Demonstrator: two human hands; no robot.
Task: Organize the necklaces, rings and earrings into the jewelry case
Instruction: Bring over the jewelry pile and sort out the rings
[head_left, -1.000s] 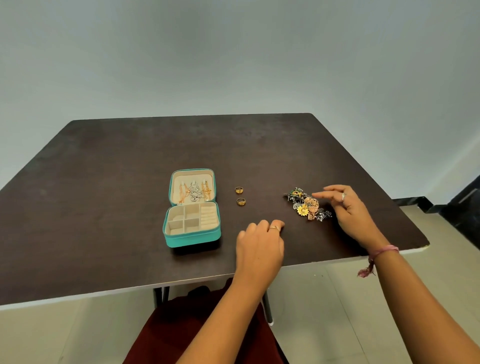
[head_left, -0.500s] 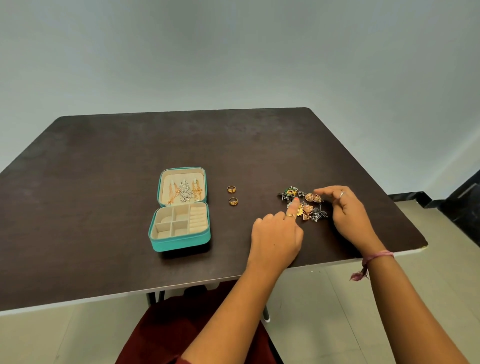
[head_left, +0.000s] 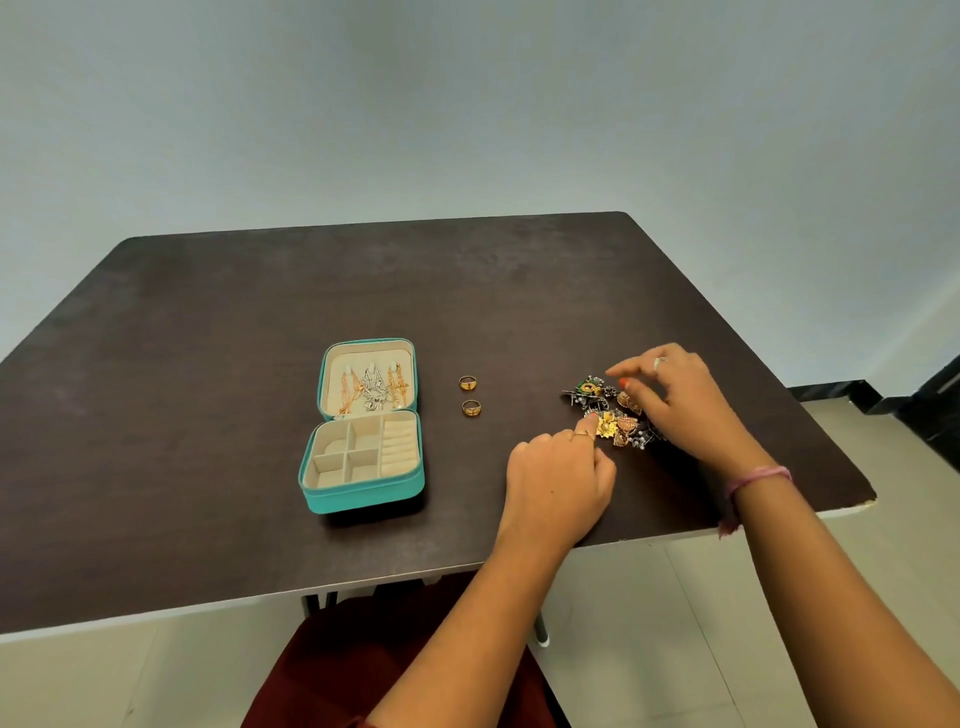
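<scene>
Two rings (head_left: 469, 396) lie between one case (head_left: 363, 488) and earring pile (head_left: 613, 415).

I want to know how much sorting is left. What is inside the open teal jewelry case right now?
In the jewelry case, necklaces hang against the lid's lining. The base's square compartments and ring rolls look empty, though the near wall hides the front corners.
</scene>
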